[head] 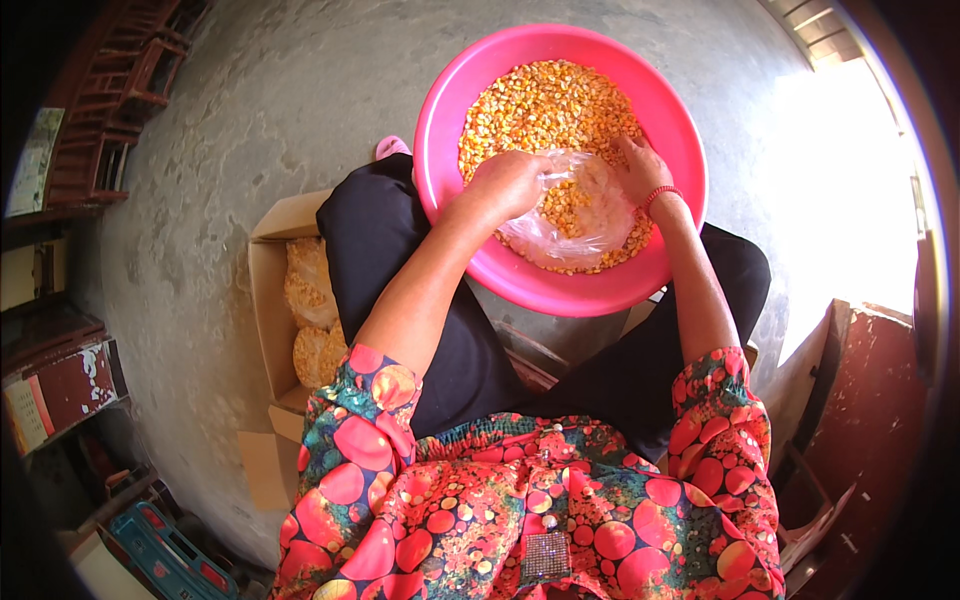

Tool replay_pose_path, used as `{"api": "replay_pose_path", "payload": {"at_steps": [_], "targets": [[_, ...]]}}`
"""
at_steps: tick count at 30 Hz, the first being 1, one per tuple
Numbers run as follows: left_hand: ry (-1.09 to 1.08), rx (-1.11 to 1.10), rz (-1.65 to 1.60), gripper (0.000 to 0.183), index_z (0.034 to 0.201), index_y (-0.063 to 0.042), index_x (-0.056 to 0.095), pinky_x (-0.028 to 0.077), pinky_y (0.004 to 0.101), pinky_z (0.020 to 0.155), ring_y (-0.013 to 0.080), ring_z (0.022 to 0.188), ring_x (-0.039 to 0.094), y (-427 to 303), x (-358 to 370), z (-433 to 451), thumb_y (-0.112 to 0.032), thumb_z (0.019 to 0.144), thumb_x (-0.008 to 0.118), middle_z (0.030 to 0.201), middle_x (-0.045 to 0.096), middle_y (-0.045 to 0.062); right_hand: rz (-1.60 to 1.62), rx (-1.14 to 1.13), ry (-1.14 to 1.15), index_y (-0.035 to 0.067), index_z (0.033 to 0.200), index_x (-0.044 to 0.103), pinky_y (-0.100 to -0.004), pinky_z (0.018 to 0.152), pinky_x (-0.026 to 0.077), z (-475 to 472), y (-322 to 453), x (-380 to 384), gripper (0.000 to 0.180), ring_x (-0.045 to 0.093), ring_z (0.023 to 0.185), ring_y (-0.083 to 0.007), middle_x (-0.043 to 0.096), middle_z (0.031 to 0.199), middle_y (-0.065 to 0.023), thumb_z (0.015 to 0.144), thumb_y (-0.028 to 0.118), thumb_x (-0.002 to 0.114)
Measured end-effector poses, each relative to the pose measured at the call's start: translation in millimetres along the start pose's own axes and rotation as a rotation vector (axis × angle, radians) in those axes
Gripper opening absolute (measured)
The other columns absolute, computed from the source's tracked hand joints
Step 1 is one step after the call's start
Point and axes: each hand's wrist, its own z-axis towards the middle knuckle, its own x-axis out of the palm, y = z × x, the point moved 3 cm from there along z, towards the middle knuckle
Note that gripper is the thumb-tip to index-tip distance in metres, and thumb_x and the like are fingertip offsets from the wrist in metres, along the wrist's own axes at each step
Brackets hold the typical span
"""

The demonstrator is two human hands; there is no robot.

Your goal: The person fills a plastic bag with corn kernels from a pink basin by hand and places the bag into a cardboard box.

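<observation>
A pink plastic basin of yellow corn kernels stands before me, by my knees. Inside it, a clear plastic bag lies on the kernels with its mouth open, and some corn shows in it. My left hand grips the bag's rim on the left side. At the bag's right side, my right hand reaches down into the corn, its fingertips partly hidden; whether it holds kernels or the bag's edge cannot be made out.
Left of my leg sits an open cardboard box with filled clear bags of yellow corn. Wooden furniture lines the left side. A teal toy vehicle is at lower left. Bright light falls on the concrete floor at right.
</observation>
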Motion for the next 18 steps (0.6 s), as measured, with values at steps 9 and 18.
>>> {"api": "replay_pose_path", "payload": {"at_steps": [9,18], "targets": [[-0.103,-0.019,-0.050,0.029,0.103,-0.018,0.064,0.048,0.0423,0.071,0.0345,0.081,0.061,0,-11,3,-0.011,0.077,0.055,0.086,0.063,0.019,-0.057,-0.186,0.327,0.005,0.106,0.057,-0.0420,0.086,0.043,-9,9,14,0.033,0.057,0.097,-0.0353,0.060,0.098,-0.0216,0.078,0.021,0.053],[-0.097,-0.017,-0.040,0.026,0.102,-0.011,0.063,0.048,0.0406,0.073,0.0345,0.082,0.061,-1,-12,6,-0.015,0.077,0.058,0.088,0.062,0.019,0.428,-0.018,0.221,0.003,0.096,0.060,-0.0329,0.072,0.046,2,-7,5,0.024,0.059,0.079,-0.0227,0.062,0.084,-0.0111,0.082,0.021,0.053]]}}
